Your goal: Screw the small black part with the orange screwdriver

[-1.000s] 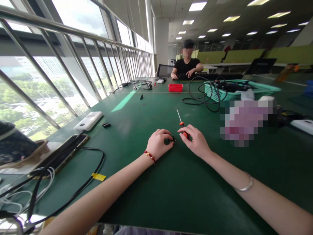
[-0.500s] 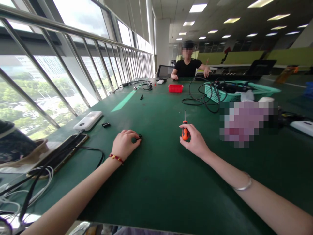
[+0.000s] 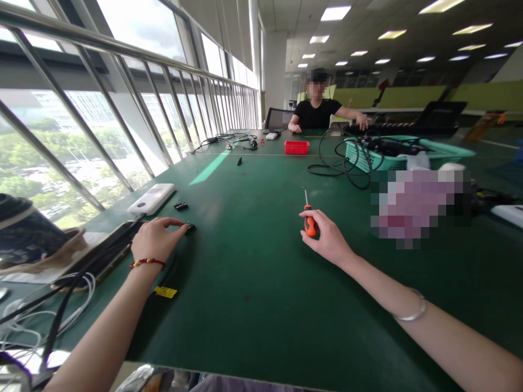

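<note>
Between the thumb and fingertips of my left hand is a small dark part, close to the tabletop; its kind is too small to make out. A similar small black piece lies just beyond those fingers. My right hand is closed round the orange and black handle of a screwdriver, over the right middle of the green table. The metal shaft points away from me, its tip near tiny specks on the surface.
At left are a white power bank, a phone, a cup and loose cables. Farther off stand a red bin and a teal basket with black cable. A person sits at the far end.
My left hand has moved left with the small dark part, toward the similar black piece. My right hand keeps the screwdriver nearly in place. The far person's arm has reached farther right.
</note>
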Motion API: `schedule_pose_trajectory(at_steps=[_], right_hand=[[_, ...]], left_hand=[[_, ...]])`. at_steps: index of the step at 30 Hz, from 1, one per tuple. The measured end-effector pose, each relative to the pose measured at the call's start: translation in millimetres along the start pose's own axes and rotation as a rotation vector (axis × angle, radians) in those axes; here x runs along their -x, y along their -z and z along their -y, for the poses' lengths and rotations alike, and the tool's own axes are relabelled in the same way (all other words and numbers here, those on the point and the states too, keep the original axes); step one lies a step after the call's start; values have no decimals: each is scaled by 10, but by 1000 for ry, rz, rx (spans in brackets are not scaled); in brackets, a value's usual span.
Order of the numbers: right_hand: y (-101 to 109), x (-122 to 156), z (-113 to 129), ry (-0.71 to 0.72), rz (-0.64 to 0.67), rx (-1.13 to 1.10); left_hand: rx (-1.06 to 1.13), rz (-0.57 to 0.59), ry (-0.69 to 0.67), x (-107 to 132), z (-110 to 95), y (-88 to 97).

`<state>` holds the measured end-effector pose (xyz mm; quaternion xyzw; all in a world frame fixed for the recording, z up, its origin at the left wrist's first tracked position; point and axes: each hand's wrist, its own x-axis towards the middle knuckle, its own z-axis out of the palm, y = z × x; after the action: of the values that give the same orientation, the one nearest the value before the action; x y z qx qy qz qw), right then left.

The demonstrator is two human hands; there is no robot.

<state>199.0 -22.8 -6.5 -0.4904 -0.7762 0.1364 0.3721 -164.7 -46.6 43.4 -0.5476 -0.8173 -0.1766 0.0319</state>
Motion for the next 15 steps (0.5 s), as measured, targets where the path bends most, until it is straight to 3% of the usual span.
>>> schedule_pose_trajectory(at_steps=[8,15], right_hand=[[-10,4,-6,11,3,12],[-14,3,-1,-2,18,12]], left_hand=[[128,71,80,-28,7,-35],[198,67,-72,-56,-59,-149]])
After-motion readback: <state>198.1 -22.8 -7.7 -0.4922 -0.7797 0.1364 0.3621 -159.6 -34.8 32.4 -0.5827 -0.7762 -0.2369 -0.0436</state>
